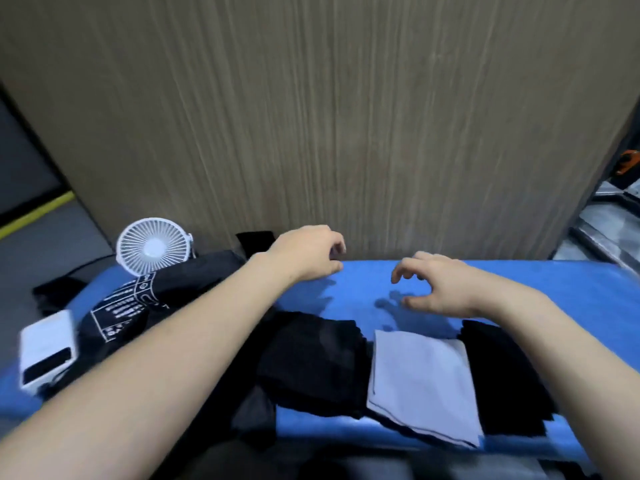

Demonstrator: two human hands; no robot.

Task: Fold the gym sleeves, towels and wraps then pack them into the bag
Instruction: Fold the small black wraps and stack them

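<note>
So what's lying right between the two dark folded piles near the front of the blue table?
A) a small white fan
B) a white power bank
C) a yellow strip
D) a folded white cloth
D: the folded white cloth lies flat on the blue table with a black folded pile on its left and another dark pile on its right.

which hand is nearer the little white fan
Left. The left hand hovers just right of the white fan; the right hand is farther right, over the blue cloth.
</note>
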